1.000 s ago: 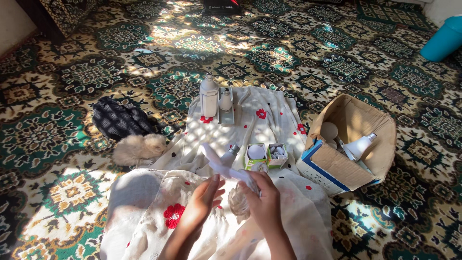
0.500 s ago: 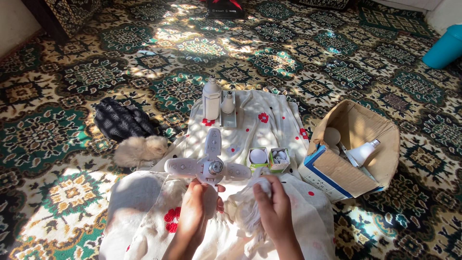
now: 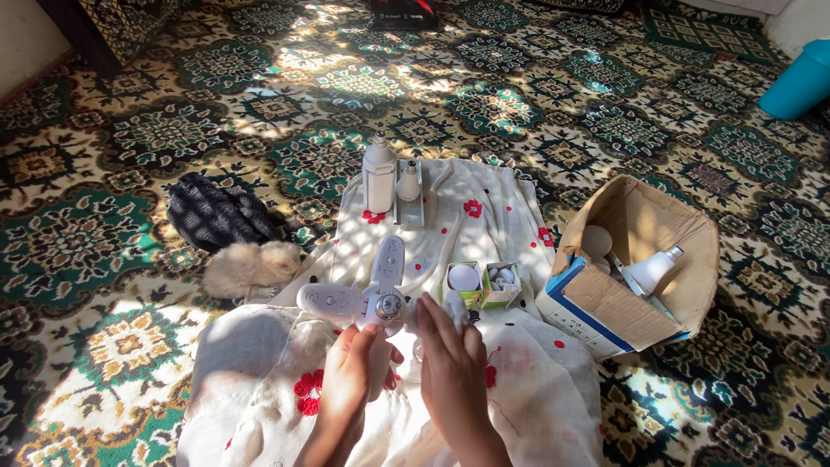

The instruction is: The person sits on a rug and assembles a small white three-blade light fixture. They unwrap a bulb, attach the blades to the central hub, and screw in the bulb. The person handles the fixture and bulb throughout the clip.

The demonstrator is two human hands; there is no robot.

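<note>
Fingers of the left hand (image 3: 353, 380) wrap the base of a white folding-blade lamp (image 3: 367, 298), raising it over the red-flowered white cloth (image 3: 536, 406), probably to keep its panels free. Right hand (image 3: 450, 359) closes on the panel beside that grip. 2 panels show: 1 upright, 1 leftward, around a metal hub. Beyond: small green boxes (image 3: 480, 284), a cardboard box (image 3: 640, 277).

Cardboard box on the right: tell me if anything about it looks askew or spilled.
The brown cardboard box lies tipped on its side, flaps open, with a white bulb and other pieces resting inside. Nothing has spilled onto the patterned carpet.
</note>
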